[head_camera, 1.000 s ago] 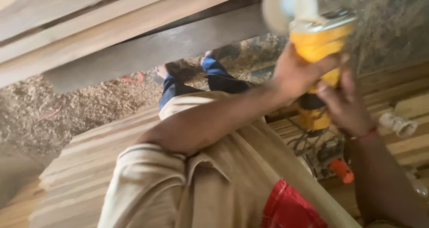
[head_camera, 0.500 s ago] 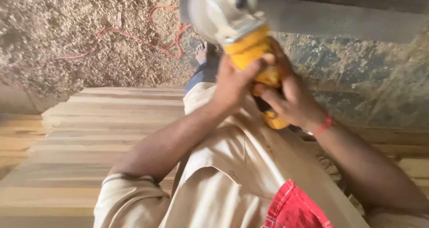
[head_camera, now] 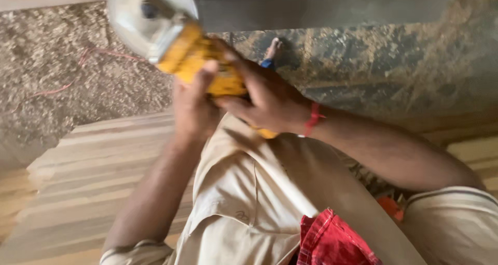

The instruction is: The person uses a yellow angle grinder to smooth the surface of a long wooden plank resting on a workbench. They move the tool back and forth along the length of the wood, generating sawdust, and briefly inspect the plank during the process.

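The grinder (head_camera: 194, 57) is held up in the air in front of the person's chest, its yellow body slanting up and to the left, the round grey disc guard (head_camera: 148, 18) at the top end. The disc touches nothing: no wood or other work lies against it, and whether it spins cannot be told, since the picture is blurred.

Both hands are wrapped around the grinder's yellow body. The left hand (head_camera: 194, 106) comes up from below and closes on the body just under the guard, thumb on top. The right hand (head_camera: 264, 99), with a red band (head_camera: 312, 118) at the wrist, grips the rear of the body, fingers curled over it and pressed tight.

As a judgement, the work is at a handling stage: the grinder is picked up and firmly in both hands, but no cutting or sanding is under way, and no worked surface shows near the disc. Everything that involves putting the disc to a piece seems left to do.

Below and to the left of the grinder lies a stack of planks (head_camera: 93, 177), pale and striped. Behind the grinder the floor (head_camera: 62, 62) is covered in sawdust, with a red cable (head_camera: 46, 91) trailing across it. A dark beam (head_camera: 321, 8) runs to the right of the guard along the top. Beneath the grinder are the person's beige shirt (head_camera: 249, 192) and a red cloth (head_camera: 332, 241).
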